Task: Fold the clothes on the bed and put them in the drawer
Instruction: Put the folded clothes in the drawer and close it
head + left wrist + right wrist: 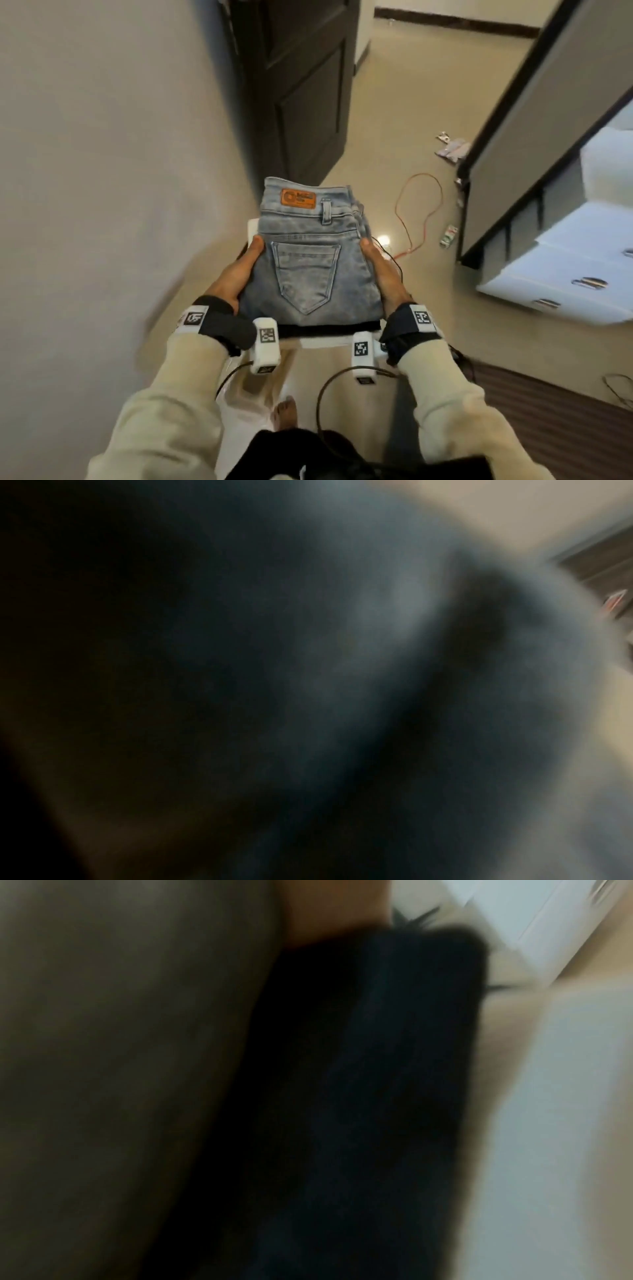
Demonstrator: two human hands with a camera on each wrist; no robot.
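Your left hand point(239, 270) and right hand point(383, 274) clasp the folded jeans point(308, 253) — carrying step. Next — turn toward the drawers point(561, 274), right of the jeans.

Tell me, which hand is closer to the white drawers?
Right. The right hand grips the folded jeans' side facing the white drawers; the left hand grips the far side, by the wall.

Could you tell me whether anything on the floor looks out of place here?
Yes: an orange cable loops loose across the beige floor, with scattered wrappers and a small carton near the white drawer unit. It is litter and a possible trip hazard.
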